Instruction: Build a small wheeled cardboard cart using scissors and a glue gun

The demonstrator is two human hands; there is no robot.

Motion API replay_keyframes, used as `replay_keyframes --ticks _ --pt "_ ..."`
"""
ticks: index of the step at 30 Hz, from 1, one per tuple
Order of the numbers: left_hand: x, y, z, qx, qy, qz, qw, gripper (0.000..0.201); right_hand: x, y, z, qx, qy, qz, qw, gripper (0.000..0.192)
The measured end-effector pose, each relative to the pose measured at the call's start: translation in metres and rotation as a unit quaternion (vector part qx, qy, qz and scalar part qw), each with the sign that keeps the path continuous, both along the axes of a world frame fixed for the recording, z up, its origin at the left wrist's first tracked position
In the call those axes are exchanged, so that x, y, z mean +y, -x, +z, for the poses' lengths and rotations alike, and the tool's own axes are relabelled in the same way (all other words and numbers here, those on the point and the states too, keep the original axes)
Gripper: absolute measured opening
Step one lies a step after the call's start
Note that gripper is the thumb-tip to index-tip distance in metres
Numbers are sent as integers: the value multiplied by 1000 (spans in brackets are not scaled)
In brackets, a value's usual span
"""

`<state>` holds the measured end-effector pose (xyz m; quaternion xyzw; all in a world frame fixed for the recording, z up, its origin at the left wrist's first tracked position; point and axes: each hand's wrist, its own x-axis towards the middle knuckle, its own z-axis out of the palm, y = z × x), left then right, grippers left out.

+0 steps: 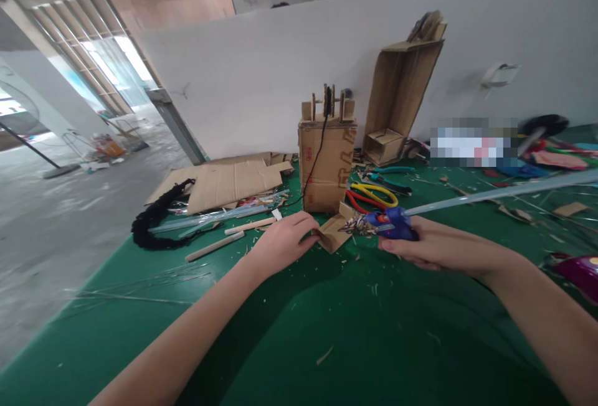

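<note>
A small folded cardboard piece (332,232) is pinched at its left edge by the left hand (284,242), whose fingers are curled closed around it. The piece lies on the green table (299,331), just in front of the cardboard box (327,166), which is taken here as the landmark. A blue glue gun (390,223) is gripped by the right hand (432,247), the fingers wrapped shut around its body, to the front right of the box. The gun's crusted nozzle is pointed at the cardboard piece; whether the tip is touching it cannot be told, since the view is small there. A long translucent glue stick (504,191) is seen running from the back of the gun, away to the right of the box.

A black cable (319,151) is hung down the front of the box. Yellow and red handled pliers (371,195) are laid just right of the box. Flat cardboard sheets (228,183) and wooden sticks (233,236) are spread to its left. A taller open cardboard frame (399,98) is leaned against the wall behind and right of the box.
</note>
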<state>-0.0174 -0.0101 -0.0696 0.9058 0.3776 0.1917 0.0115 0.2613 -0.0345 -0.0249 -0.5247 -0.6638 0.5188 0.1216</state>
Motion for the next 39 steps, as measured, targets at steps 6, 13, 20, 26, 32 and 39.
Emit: replay_keyframes --ticks 6,13,20,26,32,39 --pt "3 0 -4 -15 10 -16 1000 14 3 -4 -3 53 -106 -53 992 39" --pt "4 1 8 56 -25 -30 998 20 10 -7 -7 32 -168 -152 974 45" --pt "8 -10 33 124 -10 -101 987 18 18 10 -13 90 -219 -262 936 40" --pt "6 -20 39 128 62 -118 983 23 26 8 -25 57 -229 -345 909 37" --pt "3 -16 30 98 54 -119 987 21 29 -1 -31 39 -224 -336 914 36" --pt "3 -11 20 78 34 -118 989 20 39 -12 -36 -173 -309 -278 893 41"
